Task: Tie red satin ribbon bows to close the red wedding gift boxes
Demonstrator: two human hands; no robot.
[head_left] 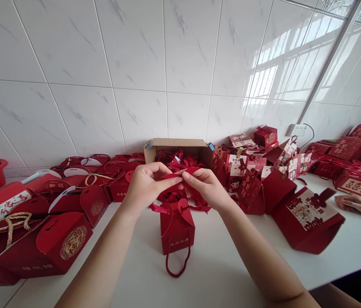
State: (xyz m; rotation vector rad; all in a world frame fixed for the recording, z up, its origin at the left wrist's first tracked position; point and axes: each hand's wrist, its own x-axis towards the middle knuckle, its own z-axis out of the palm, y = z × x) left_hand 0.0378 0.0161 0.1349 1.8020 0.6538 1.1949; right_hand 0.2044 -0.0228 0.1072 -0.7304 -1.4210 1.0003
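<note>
Here, at the frame's centre, we pinched a red ribbon (180, 175) between our left hand (146, 184) and right hand (207, 186), directly above the small red box (177, 229), equally near both.

Both forearms enter from the lower edge, bare, and converge toward the centre of view. Left hand (145, 184): raised, wrist slightly bent, thumb and index finger pinched together at the tips, remaining fingers curled. Right hand (207, 186): raised at equal height, thumb and forefinger likewise pinched, back of the hand upward. Fingertips of the two hands nearly meet. Neither hand rests on the surface.
</note>
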